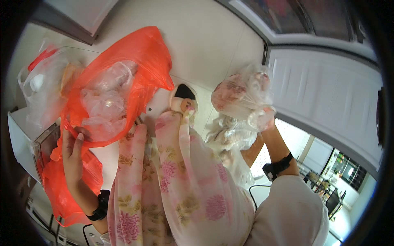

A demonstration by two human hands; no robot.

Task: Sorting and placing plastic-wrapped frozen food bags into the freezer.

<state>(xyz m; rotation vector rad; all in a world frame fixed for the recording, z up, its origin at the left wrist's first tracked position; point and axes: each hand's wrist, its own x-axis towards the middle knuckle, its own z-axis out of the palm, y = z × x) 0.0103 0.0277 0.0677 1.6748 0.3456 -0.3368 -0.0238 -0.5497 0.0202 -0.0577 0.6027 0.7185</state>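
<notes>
My left hand (74,147) grips the rim of a red plastic bag (150,52), which gapes wide. Bunched clear plastic bags (107,101) lie inside it, their contents hard to make out. My right hand (268,120), partly hidden by film, holds up a knotted clear plastic bag of reddish, meat-like pieces (231,92). Below that hand are more clear plastic bags (231,135); what supports them cannot be told. A second red plastic bag (74,178) hangs or lies under my left forearm.
A ribbed white panel (323,98), perhaps an appliance door, stands close by my right hand. Another clear bag (40,89) with white and orange-brown contents sits at the left, above a white box (23,135). My slippered foot (183,98) rests on the tiled floor (200,46).
</notes>
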